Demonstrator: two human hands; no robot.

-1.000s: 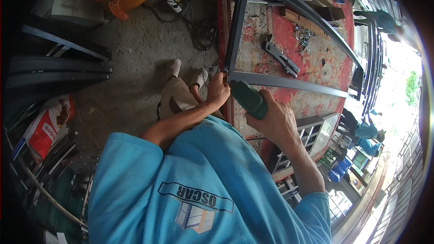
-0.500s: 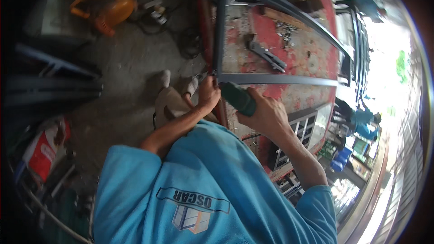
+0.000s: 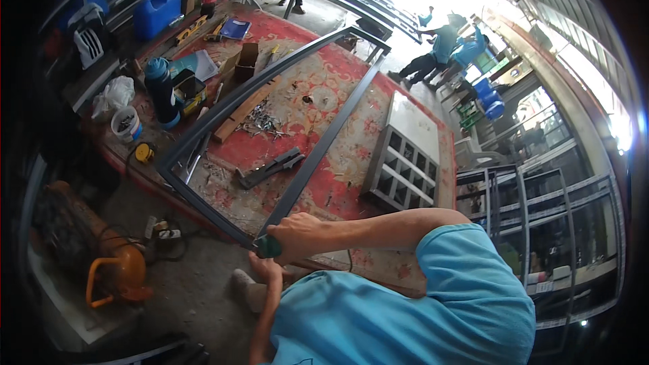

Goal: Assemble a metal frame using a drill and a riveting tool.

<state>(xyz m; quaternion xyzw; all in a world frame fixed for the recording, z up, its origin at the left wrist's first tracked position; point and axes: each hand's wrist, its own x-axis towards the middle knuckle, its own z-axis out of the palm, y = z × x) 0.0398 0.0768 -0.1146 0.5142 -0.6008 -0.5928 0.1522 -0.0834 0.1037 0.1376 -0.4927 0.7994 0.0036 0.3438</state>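
A large dark grey metal window frame (image 3: 327,136) lies on the work table, its near corner at the table's front edge. My right hand (image 3: 297,235) is wrapped round a dark green power drill (image 3: 268,247), whose body is against that near corner. The drill's tip is hidden from view. Just below it, my left hand (image 3: 266,268) is closed at the same corner, its fingers partly hidden by the drill. Inside the frame on the table lie a dark clamp-like metal tool (image 3: 270,167), a pile of small metal screws (image 3: 261,122) and a wooden strip (image 3: 247,108).
The red, worn table (image 3: 338,192) bears a gridded panel (image 3: 402,165), a blue bottle (image 3: 161,91), a white tub (image 3: 126,124) and a yellow tape measure (image 3: 144,153). An orange power tool (image 3: 118,274) stands at left. Co-workers (image 3: 443,47) are at the back; glazed frames (image 3: 527,230) stand right.
My view has swung up and to the right, showing more of the table and room. Both hands and the drill remain at the window frame's near corner.
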